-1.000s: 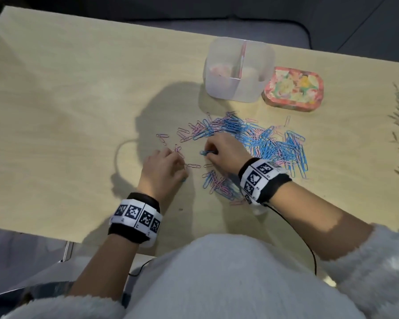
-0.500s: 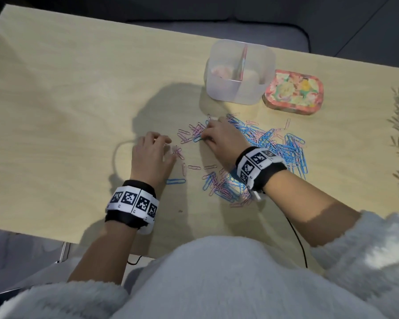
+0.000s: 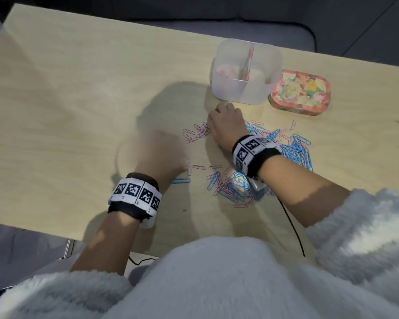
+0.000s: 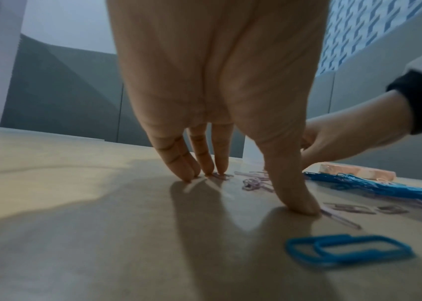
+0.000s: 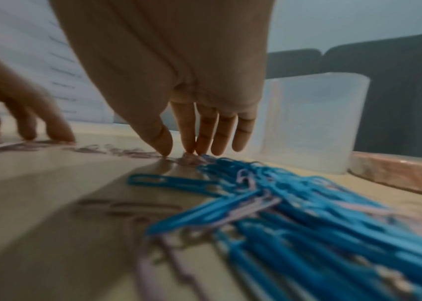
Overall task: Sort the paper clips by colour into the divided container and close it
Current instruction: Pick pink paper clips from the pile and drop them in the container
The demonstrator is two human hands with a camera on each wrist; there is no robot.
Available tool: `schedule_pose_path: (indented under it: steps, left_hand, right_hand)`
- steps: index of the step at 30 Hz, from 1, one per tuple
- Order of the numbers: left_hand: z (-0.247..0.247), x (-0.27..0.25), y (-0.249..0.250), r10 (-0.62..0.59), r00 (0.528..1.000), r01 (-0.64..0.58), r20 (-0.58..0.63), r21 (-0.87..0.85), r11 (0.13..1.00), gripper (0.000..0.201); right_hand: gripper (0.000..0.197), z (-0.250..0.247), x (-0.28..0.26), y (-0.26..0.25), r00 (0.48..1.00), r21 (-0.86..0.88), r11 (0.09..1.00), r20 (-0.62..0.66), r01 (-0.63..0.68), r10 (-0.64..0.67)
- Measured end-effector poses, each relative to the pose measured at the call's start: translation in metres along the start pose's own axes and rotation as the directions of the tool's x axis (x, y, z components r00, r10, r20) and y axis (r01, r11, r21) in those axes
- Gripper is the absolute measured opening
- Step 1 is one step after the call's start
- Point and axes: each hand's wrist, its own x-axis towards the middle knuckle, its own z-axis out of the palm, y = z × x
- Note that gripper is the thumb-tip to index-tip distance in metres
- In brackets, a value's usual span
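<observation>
Blue and pink paper clips lie mixed in a pile point(image 3: 295, 148) on the wooden table point(image 3: 78, 100); a small group of pink clips point(image 3: 198, 132) lies at its left. The translucent divided container point(image 3: 244, 93) stands open behind the pile, with something pink in its left half. My left hand point(image 3: 177, 150) is blurred here; in the left wrist view its straight fingertips point(image 4: 220, 171) and thumb press pink clips to the table. My right hand point(image 3: 213, 120) reaches to the pile's far edge, thumb and fingertips point(image 5: 191, 148) touching a pink clip there.
The flowered lid point(image 3: 301, 93) lies flat to the right of the container. A single blue clip point(image 3: 181, 180) sits by my left wrist. A black cable point(image 3: 293, 226) runs off the table's near edge. A grey sofa stands behind the table.
My right hand has moved away from me, from the near clips to the pile's far-left edge by the container. My left hand slid forward onto the loose pink clips, uncovering a single blue clip.
</observation>
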Motion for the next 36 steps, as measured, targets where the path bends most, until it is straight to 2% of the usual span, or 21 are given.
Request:
schedule_pose_path:
  steps: [1,4,7,9,11,14,16,20,23,25,29,30,33,34,36]
  left_hand:
    - [0.001,0.001,0.0,0.014,1.0,-0.014,0.011,0.006,1.0,0.076]
    - [0.003,0.003,-0.002,0.052,0.998,-0.053,0.04,0.023,0.998,0.071]
    - [0.008,0.002,-0.003,0.087,0.994,-0.089,0.059,0.021,0.996,0.066]
    - [0.012,0.0,-0.002,0.116,0.991,-0.116,0.065,-0.014,0.993,0.063]
    - [0.013,-0.001,-0.001,0.131,0.988,-0.124,0.078,-0.083,0.989,0.071]
    - [0.007,0.003,-0.001,0.121,0.99,-0.113,0.075,-0.102,0.988,0.096]
    - [0.004,0.008,0.001,0.102,0.991,-0.1,0.086,-0.036,0.994,0.101]
    - [0.007,0.005,0.004,0.055,0.997,-0.054,0.054,-0.032,0.998,0.079]
    - [0.014,0.001,0.005,0.065,0.998,-0.065,0.006,-0.065,0.996,0.061]
    - [0.016,0.0,0.005,0.079,0.997,-0.078,0.013,-0.078,0.994,0.058]
    - [0.012,0.003,0.002,0.101,0.991,-0.093,0.083,-0.09,0.992,0.071]
    - [0.01,0.004,0.002,0.104,0.991,-0.097,0.086,-0.079,0.992,0.071]
    - [0.006,0.006,0.005,0.127,0.986,-0.122,0.105,-0.052,0.991,0.059]
    - [0.005,0.007,0.008,0.141,0.983,-0.136,0.115,-0.043,0.99,0.055]
    - [0.004,0.009,0.012,0.167,0.977,-0.168,0.133,-0.004,0.986,0.048]
  right_hand:
    - [0.021,0.004,-0.001,-0.006,1.0,0.001,1.0,-0.021,0.02,-0.02]
    - [0.027,0.011,-0.014,-0.022,0.985,0.026,0.987,0.06,0.159,-0.16]
    - [0.02,0.013,-0.034,-0.024,0.949,0.045,0.957,0.125,0.286,-0.29]
    - [0.023,0.018,-0.044,-0.016,0.94,0.049,0.942,0.064,0.332,-0.335]
    - [0.024,0.011,-0.047,-0.011,0.948,0.208,0.931,0.035,0.301,-0.315]
    - [0.036,-0.004,-0.033,-0.01,0.963,0.225,0.941,0.036,0.254,-0.268]
    - [0.037,-0.006,-0.019,-0.017,0.96,0.221,0.94,0.044,0.261,-0.277]
    - [0.034,-0.001,-0.017,-0.033,0.933,0.066,0.94,0.118,0.336,-0.341]
    - [0.032,0.011,-0.038,-0.028,0.908,0.125,0.909,0.083,0.398,-0.41]
    - [0.031,0.019,-0.05,-0.015,0.917,0.198,0.899,0.01,0.389,-0.399]
    - [0.042,0.014,-0.062,0.005,0.984,0.43,0.889,0.016,0.155,-0.179]
    - [0.049,0.013,-0.063,0.006,0.986,0.432,0.893,0.044,0.126,-0.16]
    - [0.069,0.013,-0.062,-0.005,0.964,0.318,0.937,0.164,0.147,-0.207]
    - [0.068,0.015,-0.062,-0.01,0.961,0.292,0.944,0.177,0.154,-0.211]
    - [0.053,0.017,-0.059,-0.021,0.968,0.305,0.942,0.154,0.142,-0.196]
